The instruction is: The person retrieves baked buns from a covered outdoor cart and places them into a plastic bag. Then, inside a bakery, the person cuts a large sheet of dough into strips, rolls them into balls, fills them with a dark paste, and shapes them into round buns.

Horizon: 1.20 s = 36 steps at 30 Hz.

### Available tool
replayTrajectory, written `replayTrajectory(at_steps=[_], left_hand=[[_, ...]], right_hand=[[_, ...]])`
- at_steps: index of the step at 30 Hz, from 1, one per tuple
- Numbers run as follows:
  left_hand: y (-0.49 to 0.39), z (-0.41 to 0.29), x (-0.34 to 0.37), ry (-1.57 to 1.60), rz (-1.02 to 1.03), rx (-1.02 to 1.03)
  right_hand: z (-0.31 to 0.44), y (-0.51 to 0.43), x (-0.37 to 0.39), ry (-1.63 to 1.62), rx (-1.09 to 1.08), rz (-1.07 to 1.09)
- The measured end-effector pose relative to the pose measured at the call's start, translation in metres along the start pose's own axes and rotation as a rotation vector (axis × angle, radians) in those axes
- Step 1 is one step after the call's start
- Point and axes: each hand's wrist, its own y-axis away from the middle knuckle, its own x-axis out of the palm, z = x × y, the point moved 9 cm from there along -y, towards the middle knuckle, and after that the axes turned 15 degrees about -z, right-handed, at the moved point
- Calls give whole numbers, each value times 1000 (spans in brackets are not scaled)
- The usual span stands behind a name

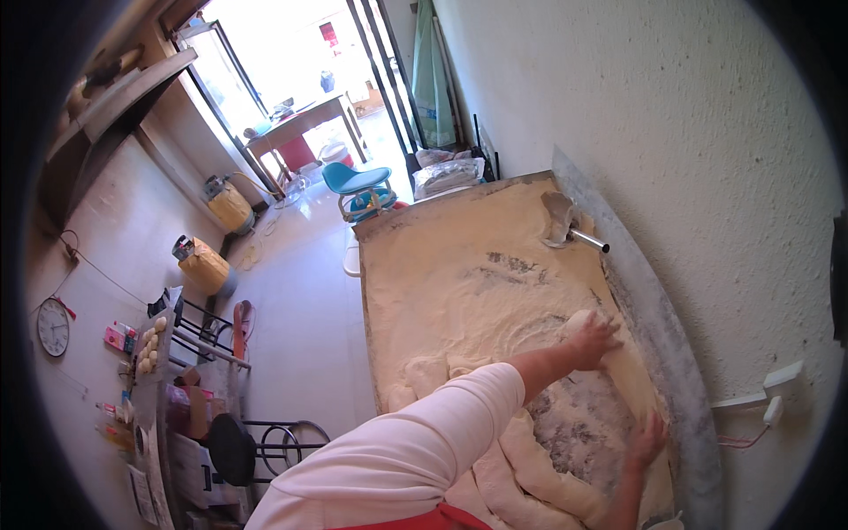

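Observation:
My left hand (593, 341) reaches across a flour-dusted table (437, 271), its fingers spread against a rounded lump of pale dough (578, 320). Motion blurs my right hand (646, 440) at the table's wall side; its fingers are hard to make out. Between the two hands runs a smooth pale band (626, 377), which looks like dough, though flour around it hides its outline. Several thick dough rolls (530, 457) lie side by side close to my body. More dough pieces (424, 374) sit beyond my left sleeve, which partly covers them.
A metal tube (589, 240) juts from a crumpled wrapping at the table's far corner. An upright board (649, 298) lines the wall side. Left of the table are a black round stool (232, 450), a blue chair (358, 182), gas cylinders (205, 265) and a side table with dough balls (152, 344).

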Motion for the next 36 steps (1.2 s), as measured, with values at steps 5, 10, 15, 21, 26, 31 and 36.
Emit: replayTrajectory(at_steps=[5,10,15,21,26,31,36], left_hand=[[-8,-8,25,-73,269,27],[-17,-1,42,-158,358,-23],[53,-39,30,-60,108,237],[155,-36,-51,160,-81,560],[96,-35,-35,238,89,334],[71,17,40,183,652,-62],[80,76,-49,-75,56,-66]], right_hand=[[49,-1,-9,269,-146,-87],[36,-20,3,73,-141,-27],[34,17,-15,-18,-166,136],[57,96,-67,-130,-309,241],[107,57,-53,-44,-374,236],[16,20,23,-188,407,563],[42,14,-5,-103,49,300]])
